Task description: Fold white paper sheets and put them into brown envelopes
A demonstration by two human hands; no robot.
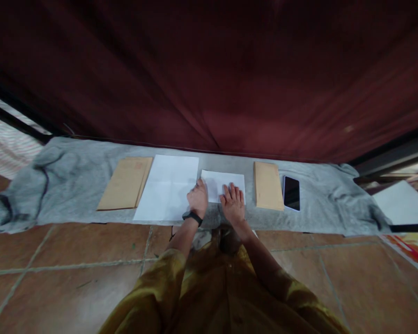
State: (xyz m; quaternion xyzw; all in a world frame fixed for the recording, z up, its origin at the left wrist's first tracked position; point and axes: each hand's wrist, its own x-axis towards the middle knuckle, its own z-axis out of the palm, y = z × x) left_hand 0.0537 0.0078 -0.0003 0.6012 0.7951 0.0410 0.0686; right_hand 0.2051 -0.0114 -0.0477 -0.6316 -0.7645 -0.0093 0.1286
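A small folded white paper (226, 182) lies on a grey cloth (76, 162) spread over the floor. My right hand (233, 202) lies flat on the paper's near edge, fingers stretched out. My left hand (197, 198), with a black band at the wrist, rests curled at the paper's left edge, touching it. Left of it lies a larger white sheet (167, 185).
A stack of brown envelopes (125, 182) sits at the left, one brown envelope (267, 185) and a black phone (291, 193) at the right. A dark red curtain (209, 74) hangs behind. Brown floor tiles (66, 269) lie in front; more white paper (402, 203) at far right.
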